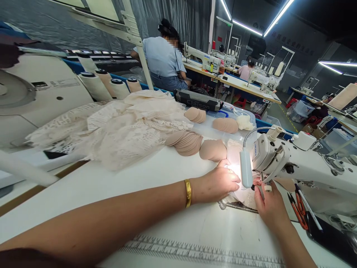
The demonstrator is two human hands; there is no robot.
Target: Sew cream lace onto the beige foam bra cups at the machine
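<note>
My left hand (pixel 220 183), a gold bracelet (pixel 188 192) on its wrist, presses its closed fingers onto a pale fabric piece (pixel 237 196) beside the needle area. Strong lamp light washes out part of that cloth. My right hand (pixel 272 204) is at the other side of the needle, under the head of a white sewing machine (pixel 301 158). Its fingers are bent in; the machine partly covers the tips, and what they grip is hidden. A small grey lamp (pixel 245 169) hangs between both hands. Beige oval pads (pixel 213 150) lie just beyond my left hand.
Stacked beige pads (pixel 185 143) and a heap of cream lace fabric (pixel 131 126) lie at left and back. Orange-handled thread snips (pixel 298 208) and a pen (pixel 309 208) rest at right. A printed ruler (pixel 200 253) runs along the front. A co-worker (pixel 161 57) sits behind.
</note>
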